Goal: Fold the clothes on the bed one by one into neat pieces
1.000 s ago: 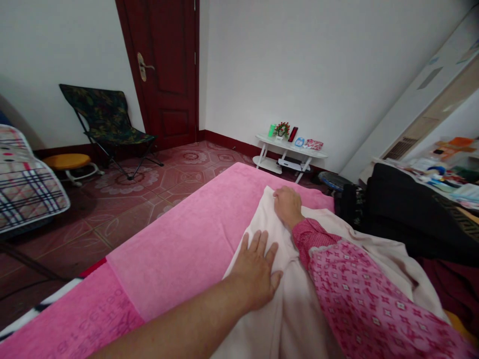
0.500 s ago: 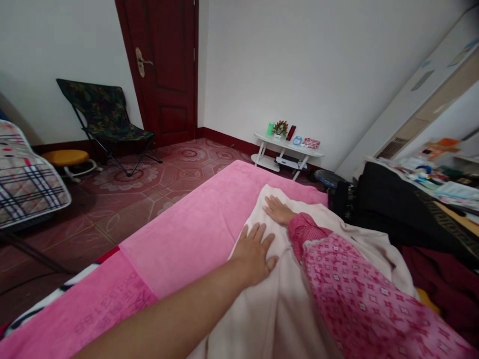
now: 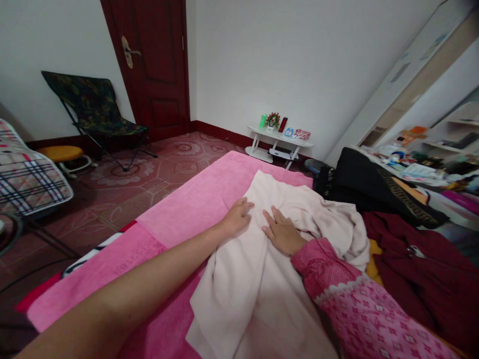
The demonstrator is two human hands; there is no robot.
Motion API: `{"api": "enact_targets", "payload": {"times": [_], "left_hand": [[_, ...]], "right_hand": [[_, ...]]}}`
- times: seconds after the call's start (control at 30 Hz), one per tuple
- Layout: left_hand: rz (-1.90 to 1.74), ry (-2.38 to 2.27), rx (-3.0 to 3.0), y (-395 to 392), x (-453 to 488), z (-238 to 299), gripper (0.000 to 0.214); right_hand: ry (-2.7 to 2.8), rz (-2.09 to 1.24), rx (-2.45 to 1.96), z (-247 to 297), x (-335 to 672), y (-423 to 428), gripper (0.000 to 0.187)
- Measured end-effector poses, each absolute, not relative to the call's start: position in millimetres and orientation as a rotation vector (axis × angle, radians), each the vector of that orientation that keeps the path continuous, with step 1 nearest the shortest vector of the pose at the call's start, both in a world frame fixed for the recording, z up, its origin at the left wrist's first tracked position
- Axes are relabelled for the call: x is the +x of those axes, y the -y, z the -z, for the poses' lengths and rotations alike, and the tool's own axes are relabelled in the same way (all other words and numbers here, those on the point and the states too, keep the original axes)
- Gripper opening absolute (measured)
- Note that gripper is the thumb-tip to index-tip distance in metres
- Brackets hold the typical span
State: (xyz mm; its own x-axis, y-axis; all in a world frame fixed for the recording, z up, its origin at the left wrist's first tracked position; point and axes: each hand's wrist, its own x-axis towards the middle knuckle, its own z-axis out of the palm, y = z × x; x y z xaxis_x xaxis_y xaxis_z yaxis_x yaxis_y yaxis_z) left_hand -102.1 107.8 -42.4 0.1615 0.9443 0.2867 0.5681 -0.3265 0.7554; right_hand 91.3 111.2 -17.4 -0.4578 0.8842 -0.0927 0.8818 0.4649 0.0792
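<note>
A cream cloth [image 3: 258, 279] lies spread over a pink towel [image 3: 194, 209] on the bed. My left hand [image 3: 237, 217] rests flat on the cloth's left edge with its fingers stretched out. My right hand [image 3: 281, 231], in a pink patterned sleeve [image 3: 348, 304], lies flat on the cloth just right of it, fingers spread. The two hands are close together, a narrow strip of cloth between them. Neither hand grips anything.
A black garment [image 3: 374, 187] and a dark red garment [image 3: 419, 269] lie on the bed to the right. A folding chair [image 3: 93, 114], a yellow stool [image 3: 62, 154] and a plaid cushion [image 3: 28, 182] stand left on the tiled floor. A small white table [image 3: 279, 142] stands by the wall near a dark red door [image 3: 153, 70].
My right hand has slid back toward me along the cloth and now lies beside my left hand. The view has turned to the right, showing more of the bed's right side.
</note>
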Motion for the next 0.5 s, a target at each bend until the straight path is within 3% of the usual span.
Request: {"api": "enact_targets", "payload": {"times": [0.17, 0.3, 0.5], "left_hand": [[-0.976, -1.303, 1.984, -41, -147, 33, 0.043], [-0.933, -1.072, 1.646, 17, -174, 25, 0.041], [-0.907, -0.903, 1.279, 61, -168, 25, 0.070]], "right_hand": [[-2.641, -0.148, 1.673, 30, 92, -104, 0.055], [-2.678, -0.209, 1.701, 33, 92, -101, 0.054], [-2.701, -0.244, 1.714, 34, 93, -100, 0.053]]}}
